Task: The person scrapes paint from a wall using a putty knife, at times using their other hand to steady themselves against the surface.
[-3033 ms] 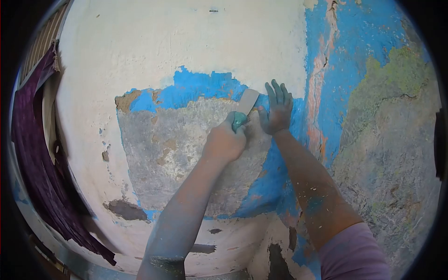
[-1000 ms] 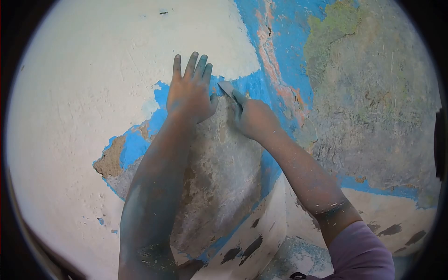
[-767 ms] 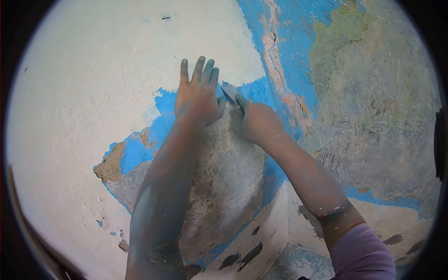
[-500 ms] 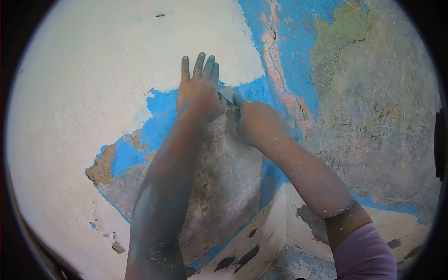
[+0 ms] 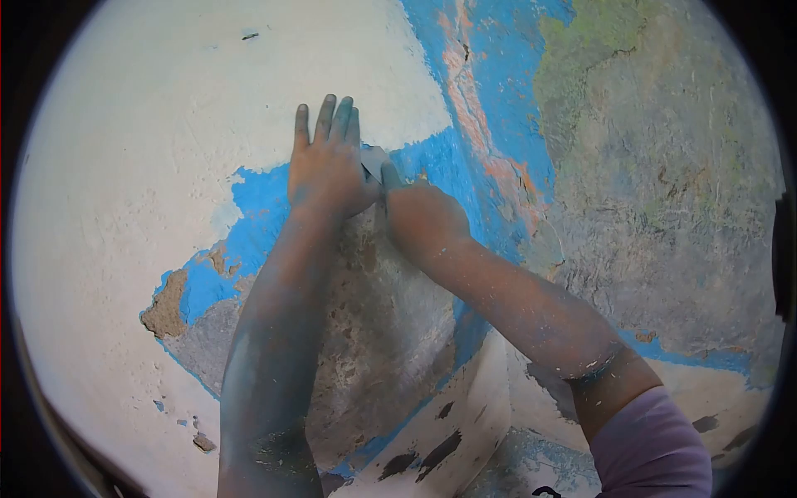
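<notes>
My left hand (image 5: 328, 170) lies flat against the wall, fingers stretched upward over the edge between white paint and exposed blue paint (image 5: 264, 203). Just right of its thumb, my right hand (image 5: 423, 214) is closed round a scraper, its index finger extended along the tool. The scraper's flat grey blade (image 5: 374, 159) rests at the wall by the lower edge of the white layer (image 5: 191, 108). My right fist hides the handle. Dust coats both hands and forearms. Below them is a bare grey plaster patch (image 5: 374, 332).
A wall corner runs down on the right, with a cracked pinkish strip (image 5: 477, 108) on blue paint. Beyond it is rough grey-green plaster (image 5: 647, 191). A brown broken patch (image 5: 168, 307) shows at lower left. Dark chipped spots mark the pale lower wall (image 5: 473, 407).
The whole view has shifted, so wall and hands appear further left. On the wall itself, my left hand stays about in place; the scraper and right hand keep close beside it.
</notes>
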The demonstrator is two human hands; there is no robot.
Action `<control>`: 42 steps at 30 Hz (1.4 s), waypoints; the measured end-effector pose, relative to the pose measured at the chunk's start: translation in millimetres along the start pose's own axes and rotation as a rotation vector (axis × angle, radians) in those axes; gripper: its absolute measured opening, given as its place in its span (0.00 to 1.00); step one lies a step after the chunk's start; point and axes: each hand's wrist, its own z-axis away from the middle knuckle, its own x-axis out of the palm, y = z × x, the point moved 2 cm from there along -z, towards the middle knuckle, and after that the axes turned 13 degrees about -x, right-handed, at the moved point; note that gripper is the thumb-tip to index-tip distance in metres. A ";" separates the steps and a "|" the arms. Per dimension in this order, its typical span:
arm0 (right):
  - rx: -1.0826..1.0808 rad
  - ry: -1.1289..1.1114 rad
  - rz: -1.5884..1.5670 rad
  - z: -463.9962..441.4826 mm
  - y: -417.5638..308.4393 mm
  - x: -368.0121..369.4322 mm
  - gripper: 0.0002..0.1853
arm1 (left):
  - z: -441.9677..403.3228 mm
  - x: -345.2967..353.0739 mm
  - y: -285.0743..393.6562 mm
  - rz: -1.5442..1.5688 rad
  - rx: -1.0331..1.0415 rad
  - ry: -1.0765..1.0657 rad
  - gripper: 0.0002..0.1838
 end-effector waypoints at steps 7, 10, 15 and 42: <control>-0.074 -0.004 0.031 -3.5 6.0 -1.4 0.24 | -11.8 3.2 -4.8 0.027 0.020 0.059 0.46; -0.097 0.000 -0.012 -2.8 8.6 -3.1 0.23 | -13.7 3.4 -4.5 0.023 0.009 0.045 0.47; -0.039 0.016 -0.015 -7.8 4.2 0.8 0.22 | -14.1 1.9 -3.5 -0.013 0.000 0.038 0.47; -0.023 0.029 -0.215 18.1 7.7 7.4 0.27 | -2.7 -2.2 -2.0 -0.063 0.027 -0.005 0.49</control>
